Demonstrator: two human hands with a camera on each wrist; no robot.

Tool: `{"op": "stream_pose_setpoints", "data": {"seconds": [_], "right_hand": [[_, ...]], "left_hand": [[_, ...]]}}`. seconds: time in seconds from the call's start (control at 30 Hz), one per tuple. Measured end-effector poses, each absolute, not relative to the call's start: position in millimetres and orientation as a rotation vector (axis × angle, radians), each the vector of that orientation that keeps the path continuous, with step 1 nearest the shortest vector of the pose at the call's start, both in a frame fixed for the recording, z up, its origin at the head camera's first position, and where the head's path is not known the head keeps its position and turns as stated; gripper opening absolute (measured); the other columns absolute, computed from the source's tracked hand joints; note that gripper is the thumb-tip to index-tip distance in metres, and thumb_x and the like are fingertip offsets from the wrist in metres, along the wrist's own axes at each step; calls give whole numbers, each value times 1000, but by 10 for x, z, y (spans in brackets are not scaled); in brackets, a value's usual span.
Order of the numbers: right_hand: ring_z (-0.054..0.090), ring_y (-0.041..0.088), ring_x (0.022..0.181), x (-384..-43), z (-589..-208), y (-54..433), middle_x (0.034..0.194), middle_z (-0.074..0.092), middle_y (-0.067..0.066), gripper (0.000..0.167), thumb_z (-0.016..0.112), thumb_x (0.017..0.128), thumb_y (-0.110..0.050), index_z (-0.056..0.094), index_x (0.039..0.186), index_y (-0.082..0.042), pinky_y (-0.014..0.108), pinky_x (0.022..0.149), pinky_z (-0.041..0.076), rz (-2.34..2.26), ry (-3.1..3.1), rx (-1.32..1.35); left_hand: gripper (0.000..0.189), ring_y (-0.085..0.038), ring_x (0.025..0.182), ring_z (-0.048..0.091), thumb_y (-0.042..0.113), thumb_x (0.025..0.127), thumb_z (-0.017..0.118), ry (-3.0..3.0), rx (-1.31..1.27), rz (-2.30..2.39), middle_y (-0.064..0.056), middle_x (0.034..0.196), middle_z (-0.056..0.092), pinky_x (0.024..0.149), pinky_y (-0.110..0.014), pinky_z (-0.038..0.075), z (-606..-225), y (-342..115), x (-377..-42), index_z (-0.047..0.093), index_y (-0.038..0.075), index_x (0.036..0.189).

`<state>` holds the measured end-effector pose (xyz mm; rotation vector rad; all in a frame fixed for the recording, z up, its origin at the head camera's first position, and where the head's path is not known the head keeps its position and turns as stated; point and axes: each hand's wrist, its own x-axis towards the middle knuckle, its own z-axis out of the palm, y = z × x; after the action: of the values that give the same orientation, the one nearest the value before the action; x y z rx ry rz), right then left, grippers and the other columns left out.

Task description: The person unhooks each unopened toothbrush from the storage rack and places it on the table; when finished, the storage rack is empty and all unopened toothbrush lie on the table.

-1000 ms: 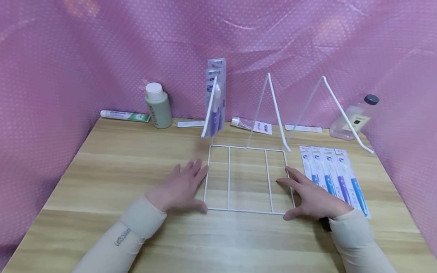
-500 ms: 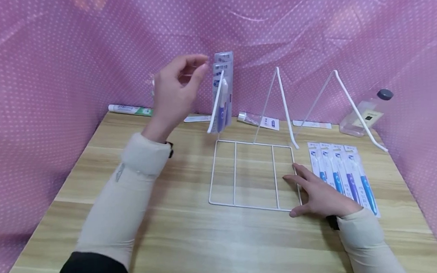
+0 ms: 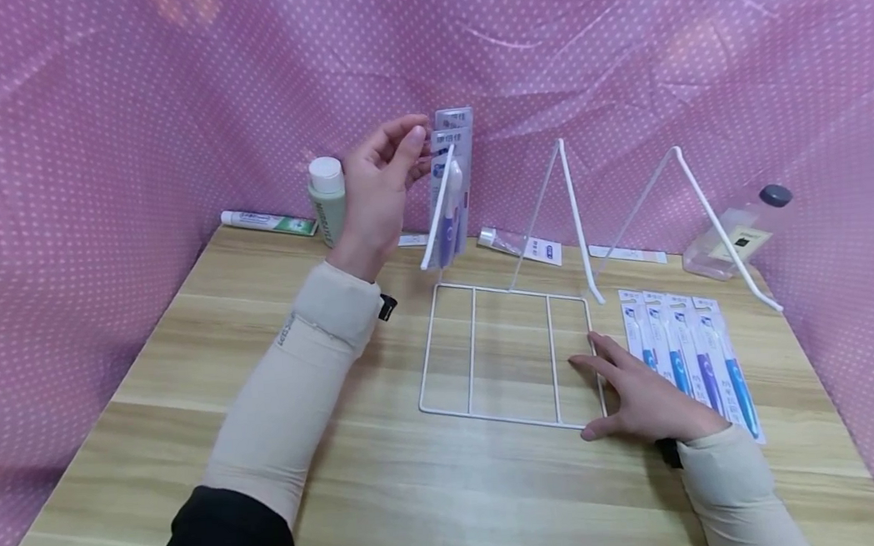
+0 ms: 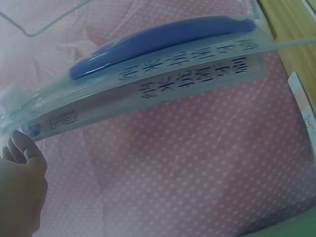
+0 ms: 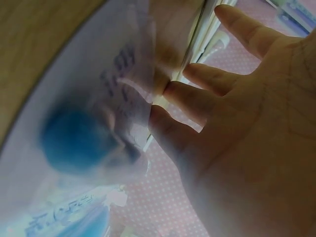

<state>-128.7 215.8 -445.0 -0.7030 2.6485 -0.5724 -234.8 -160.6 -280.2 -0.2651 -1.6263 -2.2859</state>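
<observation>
A white wire rack [image 3: 502, 420] stands on the wooden table, its base a flat grid with slanted arms rising behind. Packaged toothbrushes [image 3: 465, 192] with purple handles hang upright on its left arm. My left hand [image 3: 375, 197] is raised beside their upper left edge, fingers bent. In the left wrist view, the fingertips reach the edge of the rear toothbrush pack [image 4: 165, 89]; whether they pinch it is unclear. My right hand [image 3: 651, 402] rests with spread fingers at the right side of the grid. Several toothbrush packs [image 3: 681, 337] lie in a row beyond that hand.
Along the back stand a green bottle with a white cap [image 3: 327, 200] and a clear bottle with a black cap [image 3: 731, 242]. A toothpaste tube [image 3: 269, 223], a smaller tube [image 3: 521, 244] and a flat white strip [image 3: 627, 255] lie there. Pink dotted cloth [image 3: 260, 83] surrounds the table.
My left hand has left the left side of the grid, risen, and then moved right to the hanging toothbrush packs. My right hand has stayed at the right side of the grid.
</observation>
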Motion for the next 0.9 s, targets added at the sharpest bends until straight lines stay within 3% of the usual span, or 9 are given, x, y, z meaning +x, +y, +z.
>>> {"op": "stream_pose_setpoints", "data": {"seconds": [0.57, 0.9], "right_hand": [[24, 54, 157, -1311, -4471, 2132, 175, 17, 25, 103, 92, 72, -60, 52, 157, -18, 74, 120, 33, -595, 2634, -732], [25, 55, 156, -1280, -4470, 2180, 174, 18, 27, 104, 93, 71, -60, 52, 157, -16, 74, 120, 33, -595, 2652, -724]], "left_hand": [[15, -13, 92, 68, 9, 100, 73, -1737, -244, -2235, -1, 102, 76, 85, -28, 59, -2824, -1605, -2282, 76, 6, 115], [19, -16, 96, 66, 13, 102, 72, -1838, -286, -2242, -2, 105, 72, 90, -31, 58, -2822, -1629, -2113, 74, 7, 120]]}}
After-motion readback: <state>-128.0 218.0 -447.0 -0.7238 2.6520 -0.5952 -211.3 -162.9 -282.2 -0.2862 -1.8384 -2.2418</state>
